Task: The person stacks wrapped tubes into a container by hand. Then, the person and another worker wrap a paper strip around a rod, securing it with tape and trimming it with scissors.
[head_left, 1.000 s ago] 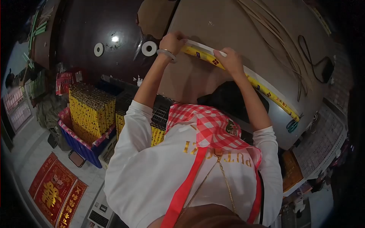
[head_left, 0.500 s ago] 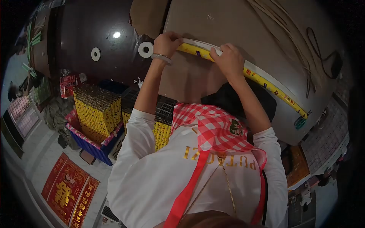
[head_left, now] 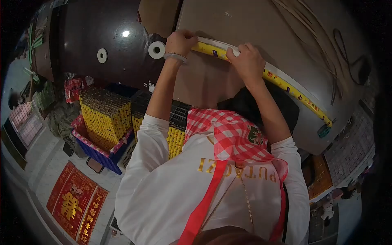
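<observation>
Left hand: grip pinched on one end of long, yellow-printed, white-edged strip; right hand: likewise, farther along.

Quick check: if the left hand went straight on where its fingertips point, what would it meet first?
The left hand, at the end of the yellow strip, points along it, so it would probably meet the right hand first; depth is unclear.
</observation>
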`<state>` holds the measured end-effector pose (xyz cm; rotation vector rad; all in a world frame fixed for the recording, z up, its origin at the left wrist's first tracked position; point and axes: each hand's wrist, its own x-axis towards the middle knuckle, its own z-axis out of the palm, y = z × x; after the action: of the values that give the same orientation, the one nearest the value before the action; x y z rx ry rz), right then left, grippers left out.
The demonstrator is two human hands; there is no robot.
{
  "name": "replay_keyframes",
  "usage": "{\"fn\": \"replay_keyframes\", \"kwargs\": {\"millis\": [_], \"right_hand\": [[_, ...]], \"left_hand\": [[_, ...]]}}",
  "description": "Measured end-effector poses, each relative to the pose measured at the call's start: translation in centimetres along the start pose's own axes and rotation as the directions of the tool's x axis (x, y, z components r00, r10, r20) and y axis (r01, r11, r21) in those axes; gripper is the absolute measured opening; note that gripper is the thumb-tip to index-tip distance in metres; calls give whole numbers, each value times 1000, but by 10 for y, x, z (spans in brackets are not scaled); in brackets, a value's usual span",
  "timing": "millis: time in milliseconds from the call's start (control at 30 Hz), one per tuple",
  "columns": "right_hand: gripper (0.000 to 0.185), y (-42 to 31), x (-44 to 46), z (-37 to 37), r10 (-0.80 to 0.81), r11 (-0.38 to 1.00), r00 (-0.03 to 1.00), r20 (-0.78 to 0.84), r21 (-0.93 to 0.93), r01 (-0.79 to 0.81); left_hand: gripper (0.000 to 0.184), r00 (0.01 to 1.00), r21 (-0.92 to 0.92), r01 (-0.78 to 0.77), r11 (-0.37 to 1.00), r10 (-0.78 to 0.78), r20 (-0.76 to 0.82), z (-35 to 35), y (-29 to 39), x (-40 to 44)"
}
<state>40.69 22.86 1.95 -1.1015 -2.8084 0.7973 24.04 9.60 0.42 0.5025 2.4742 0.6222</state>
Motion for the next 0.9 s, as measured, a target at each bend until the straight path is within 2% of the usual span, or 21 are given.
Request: {"fn": "replay_keyframes", "kwargs": {"millis": [167, 233, 333, 467, 533, 900], "right_hand": [[34, 0, -2, 4, -23, 1000, 999, -42, -21, 23], [34, -3, 0, 2, 19, 999, 1000, -10, -35, -19], [35, -6, 1, -3, 64, 996, 996, 61, -67, -60], [36, -3, 0, 2, 40, 998, 999, 3, -43, -40], [36, -3, 1, 3, 35, 998, 999, 0, -61, -35], [39, -3, 2, 2, 42, 998, 999, 23, -51, -41]], "left_hand": [[24, 995, -18, 53, 998, -51, 90, -2, -6, 9], [26, 987, -36, 115, 993, -110, 116, -3, -5, 12], [28, 979, -86, 124, 989, -108, 173, -6, -4, 15], [28, 985, -10, 81, 997, -79, 155, -4, -10, 23], [29, 976, 24, 95, 995, -98, 195, -6, -7, 25], [22, 986, 42, 93, 995, -97, 133, -7, 1, 19]]}}
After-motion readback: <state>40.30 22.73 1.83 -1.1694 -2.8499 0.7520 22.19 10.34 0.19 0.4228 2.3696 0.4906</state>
